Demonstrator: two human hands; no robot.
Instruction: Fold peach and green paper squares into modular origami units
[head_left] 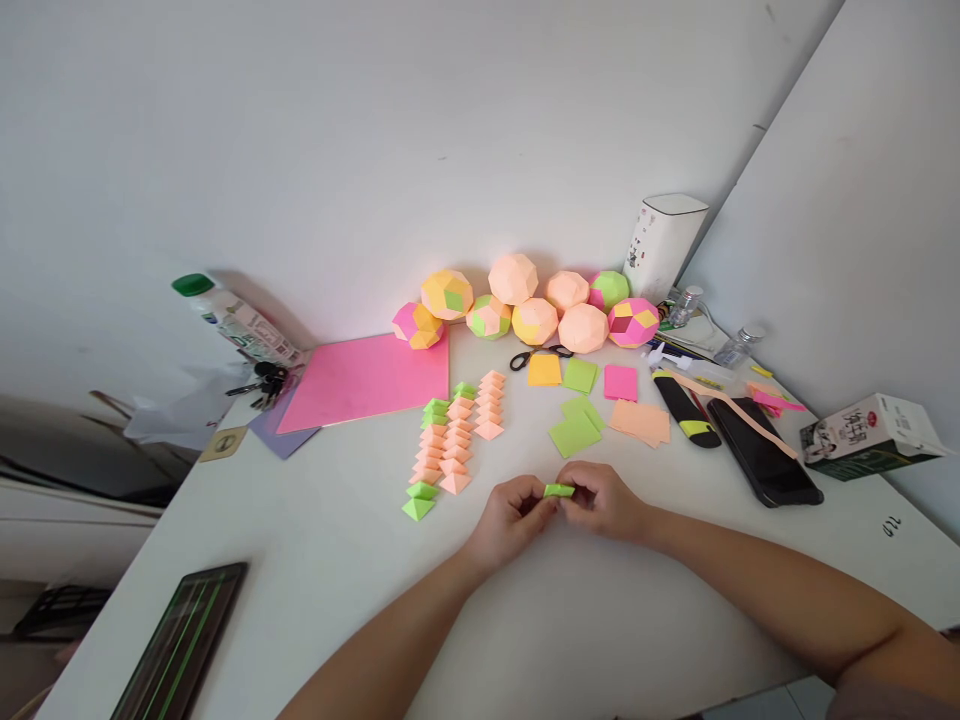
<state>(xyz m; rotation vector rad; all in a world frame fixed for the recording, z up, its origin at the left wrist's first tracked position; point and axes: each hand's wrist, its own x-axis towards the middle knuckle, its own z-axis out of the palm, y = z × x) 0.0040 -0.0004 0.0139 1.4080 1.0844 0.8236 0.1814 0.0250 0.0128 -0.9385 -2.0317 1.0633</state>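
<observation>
Between my two hands, near the middle of the table, is a small folded piece of green paper (pixel 559 490). My left hand (pixel 514 520) pinches its left end, and my right hand (pixel 604 502) grips its right end. Left of my hands lie overlapping rows of folded peach pieces (pixel 489 408), some with folded green pieces (pixel 418 509) at their ends. Beyond my hands are flat green sheets (pixel 576 434), peach sheets (pixel 641 422), an orange stack (pixel 544 370) and a pink stack (pixel 621 383).
Several paper balls (pixel 513 279) are piled against the wall, with scissors (pixel 520 360) before them. A pink board (pixel 367 380) and bottle (pixel 247 320) stand left; a tablet (pixel 184 640) lies front left. Rightward are a cutter (pixel 684 408), phone (pixel 761 450) and carton (pixel 870 435).
</observation>
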